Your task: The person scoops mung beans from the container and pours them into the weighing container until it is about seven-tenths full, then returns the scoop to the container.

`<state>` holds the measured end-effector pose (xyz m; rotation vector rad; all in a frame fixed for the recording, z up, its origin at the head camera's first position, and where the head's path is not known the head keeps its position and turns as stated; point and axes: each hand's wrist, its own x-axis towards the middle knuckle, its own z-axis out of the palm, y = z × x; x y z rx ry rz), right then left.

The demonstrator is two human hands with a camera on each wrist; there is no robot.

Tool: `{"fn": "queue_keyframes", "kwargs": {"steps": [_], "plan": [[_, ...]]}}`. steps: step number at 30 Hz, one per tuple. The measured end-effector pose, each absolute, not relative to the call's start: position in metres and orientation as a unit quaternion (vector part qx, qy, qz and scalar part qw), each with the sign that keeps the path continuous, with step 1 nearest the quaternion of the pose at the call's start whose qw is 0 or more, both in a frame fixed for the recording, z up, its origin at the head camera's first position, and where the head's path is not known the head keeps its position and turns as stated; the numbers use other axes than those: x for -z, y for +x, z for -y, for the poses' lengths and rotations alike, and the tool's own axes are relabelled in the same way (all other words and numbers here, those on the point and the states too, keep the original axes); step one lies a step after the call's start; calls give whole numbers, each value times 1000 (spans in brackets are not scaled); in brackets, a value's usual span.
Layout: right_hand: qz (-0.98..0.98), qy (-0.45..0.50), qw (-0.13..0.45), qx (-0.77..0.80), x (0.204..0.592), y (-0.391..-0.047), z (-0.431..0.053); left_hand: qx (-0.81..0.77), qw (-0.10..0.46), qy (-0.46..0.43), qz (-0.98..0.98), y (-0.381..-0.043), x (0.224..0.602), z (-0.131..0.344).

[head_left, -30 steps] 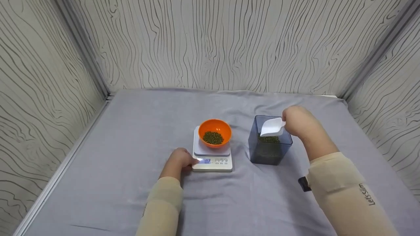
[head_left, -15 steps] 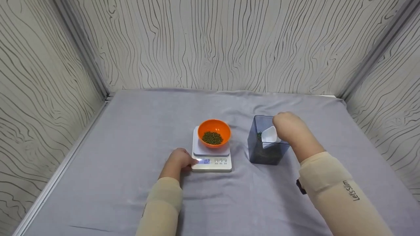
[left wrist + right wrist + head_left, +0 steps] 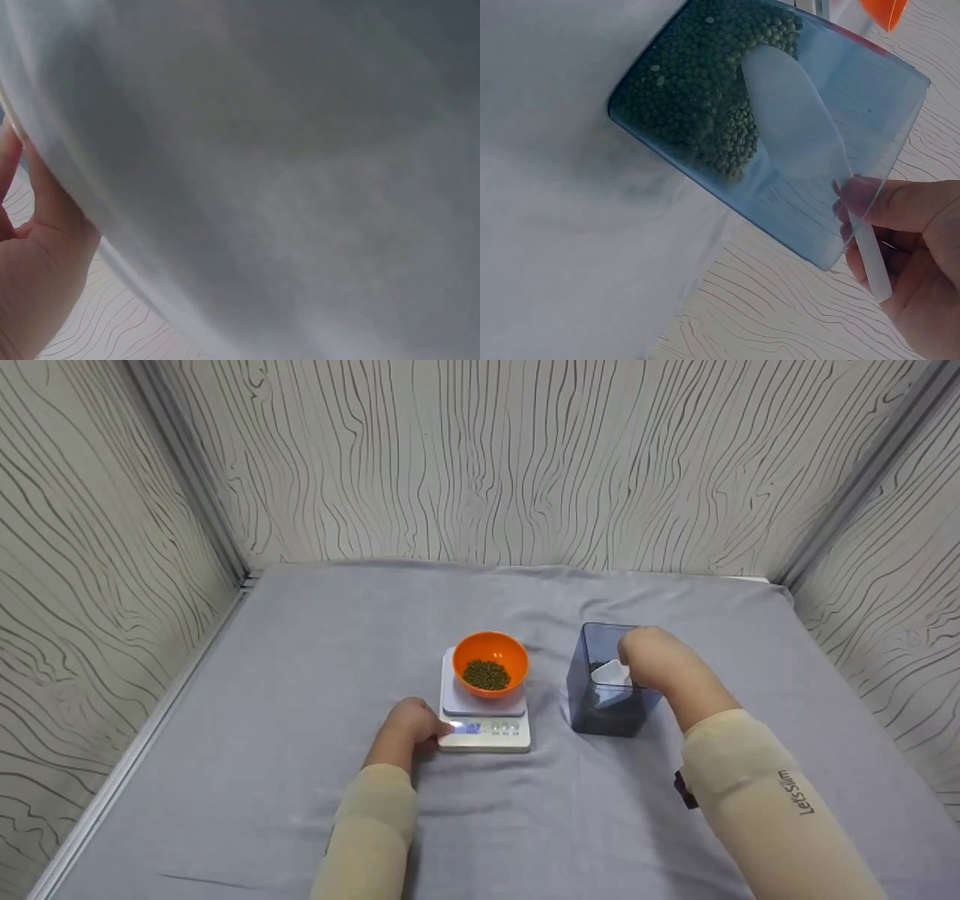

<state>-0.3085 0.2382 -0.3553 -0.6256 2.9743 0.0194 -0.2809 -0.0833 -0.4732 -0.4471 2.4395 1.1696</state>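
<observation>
A white kitchen scale (image 3: 486, 743) with a lit display bears an orange bowl (image 3: 491, 643) holding a small heap of green mung beans (image 3: 486, 676). My left hand (image 3: 409, 723) grips the scale's left front corner, its thumb on top beside the display. In the left wrist view, only part of the left hand (image 3: 45, 259) shows, at a thin edge. Right of the scale, my right hand (image 3: 654, 658) holds a white scoop (image 3: 795, 112) by its handle. The scoop's blade is down inside a bluish see-through bin (image 3: 604, 718), against the mung beans (image 3: 690, 90) there.
Grey cloth (image 3: 315, 660) covers the table, with a few creases. Panels with a wood-grain pattern (image 3: 480, 465) stand behind it and on both sides. A small black object (image 3: 685, 790) shows by the right wrist.
My right hand has moved down and to the left, taking the scoop from the bin's mouth to inside it. The left hand, scale and bowl stay in place.
</observation>
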Motion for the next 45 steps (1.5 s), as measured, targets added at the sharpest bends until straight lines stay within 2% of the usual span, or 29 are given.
{"fn": "queue_keyframes", "kwargs": {"steps": [15, 31, 45], "plan": [[-976, -195, 62, 68, 375, -313, -246, -425, 207, -173, -864, -282, 469, 82], [-962, -240, 20, 129, 359, -311, -270, -416, 202, -163, -871, -281, 470, 82], [-958, -213, 30, 189, 362, -306, -290, -426, 210, -176, -862, -283, 472, 83]]}}
